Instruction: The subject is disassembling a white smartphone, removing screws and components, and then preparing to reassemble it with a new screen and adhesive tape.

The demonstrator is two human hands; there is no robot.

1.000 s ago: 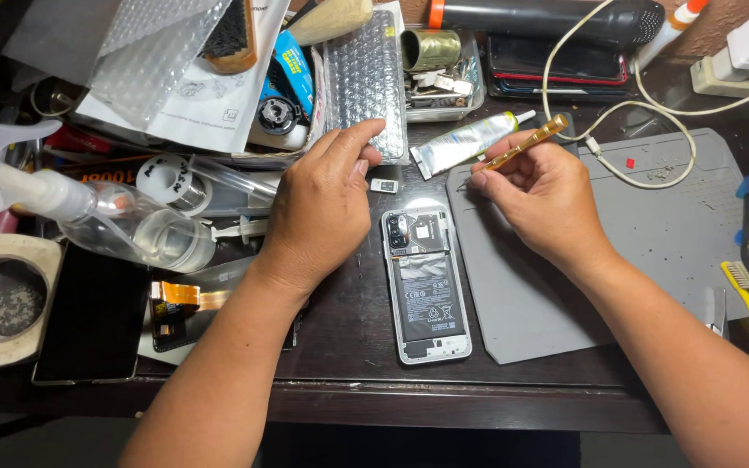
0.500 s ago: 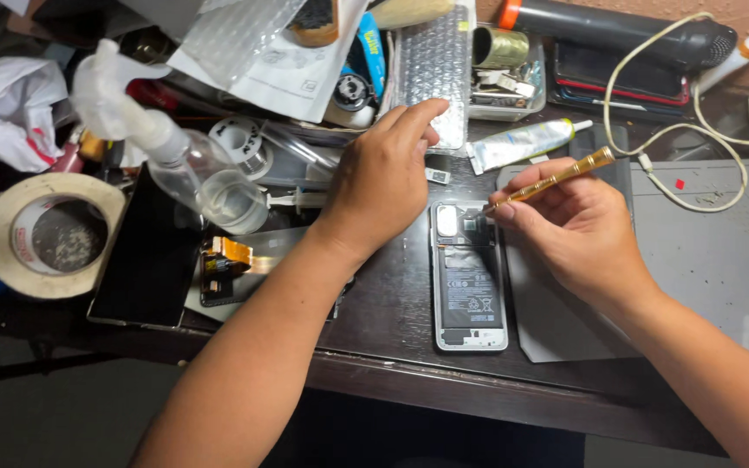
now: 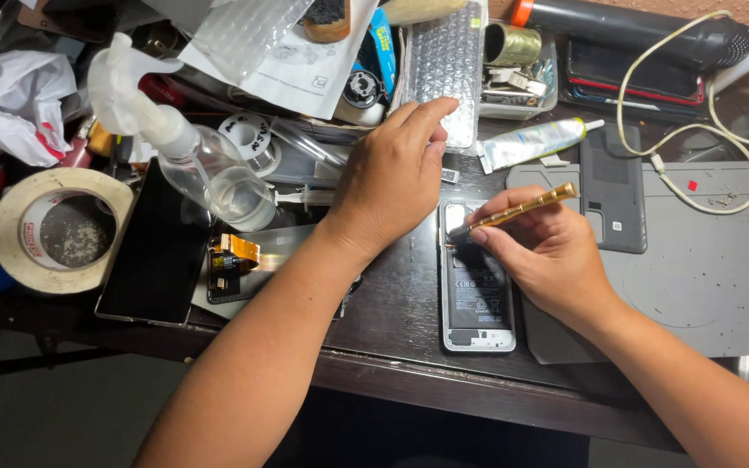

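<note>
An opened phone point(image 3: 477, 295) with its back off lies face down on the dark table, battery showing. My right hand point(image 3: 541, 253) grips a gold screwdriver point(image 3: 522, 208) and holds its tip on the phone's upper left corner. My left hand point(image 3: 394, 173) rests flat just left of the phone's top end, its fingertips touching a sheet of bubble wrap point(image 3: 446, 65). The phone's grey back cover point(image 3: 612, 189) lies to the right, on a grey work mat point(image 3: 704, 269).
A clear spray bottle point(image 3: 194, 154), a roll of tape point(image 3: 54, 227), a dark screen panel point(image 3: 159, 251), a glue tube point(image 3: 532, 141), a white cable point(image 3: 652, 130) and a tray of small parts point(image 3: 513, 74) crowd the table. The table's front edge point(image 3: 444, 390) runs below the phone.
The view has shifted left. My right hand has brought the screwdriver down from beside the glue tube onto the phone's top corner. My left hand has slid up to the bubble wrap.
</note>
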